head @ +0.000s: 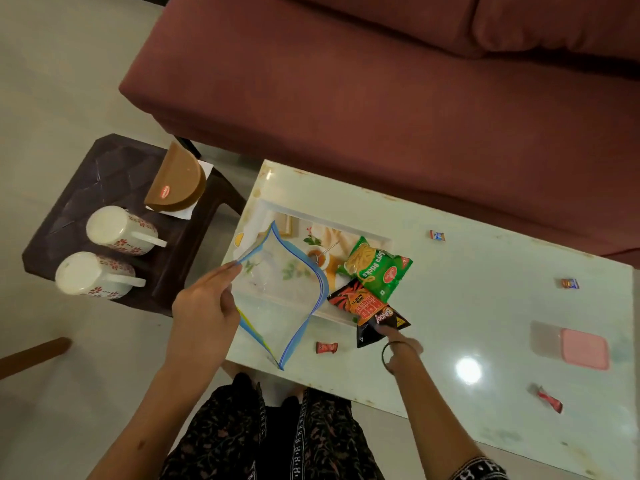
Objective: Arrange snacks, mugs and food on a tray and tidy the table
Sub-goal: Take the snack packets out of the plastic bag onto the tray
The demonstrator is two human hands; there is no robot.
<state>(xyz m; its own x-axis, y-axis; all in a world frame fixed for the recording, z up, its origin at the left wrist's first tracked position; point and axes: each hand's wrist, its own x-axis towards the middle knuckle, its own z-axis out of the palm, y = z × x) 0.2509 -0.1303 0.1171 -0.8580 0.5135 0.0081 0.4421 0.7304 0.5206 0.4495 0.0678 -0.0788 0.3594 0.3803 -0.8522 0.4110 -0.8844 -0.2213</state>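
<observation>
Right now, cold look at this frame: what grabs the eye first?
The clear zip bag held open by the left hand over the tray, with the right hand on the black snack packet beside a green one. Two floral mugs lie sideways on the dark stool, left.

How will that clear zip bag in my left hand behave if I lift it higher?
The clear zip bag probably flops: its blue-edged sides already bow and sag from the left hand. It looks empty, so likely very light. The thin plastic may slip between the fingers.
</observation>
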